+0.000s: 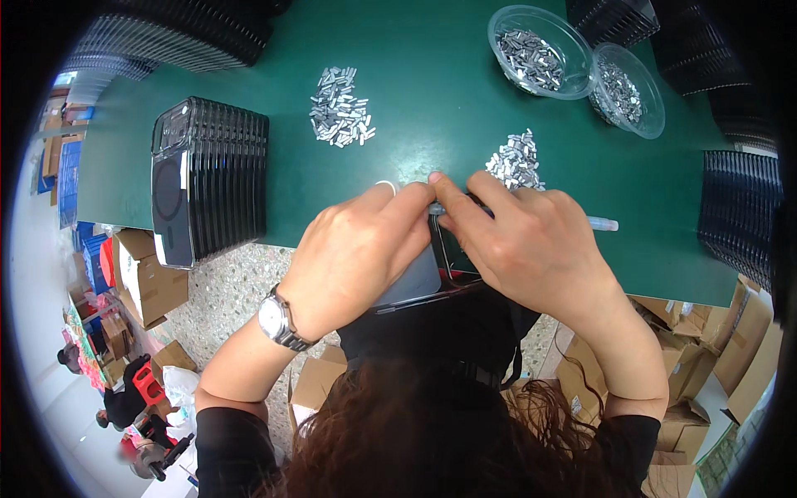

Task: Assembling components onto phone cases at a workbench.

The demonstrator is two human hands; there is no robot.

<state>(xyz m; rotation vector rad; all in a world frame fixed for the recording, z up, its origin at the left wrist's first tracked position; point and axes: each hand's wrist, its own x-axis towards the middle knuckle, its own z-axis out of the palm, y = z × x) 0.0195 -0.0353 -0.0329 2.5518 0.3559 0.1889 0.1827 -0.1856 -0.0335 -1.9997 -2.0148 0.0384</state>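
Note:
My left hand [353, 241], with a watch at the wrist, is closed at the near edge of the green table. Its fingers grip the upper part of a phone case [419, 278] with a greyish back and dark frame. My right hand [535, 241] is closed around a slim translucent pen-like tool [603, 223], whose end sticks out on the right. The fingertips of both hands meet at the case's upper edge. Whatever small part lies between them is hidden. Just beyond my right hand is a pile of small silvery pieces [516, 162].
Another pile of silvery pieces [340, 109] lies farther left on the green table [423, 75]. A clear bowl [573, 87] and a second clear bowl [652, 120] hold more. Stacked phone cases [224, 183] stand left; more dark stacks [739, 212] line the right. Cardboard boxes [154, 282] sit below.

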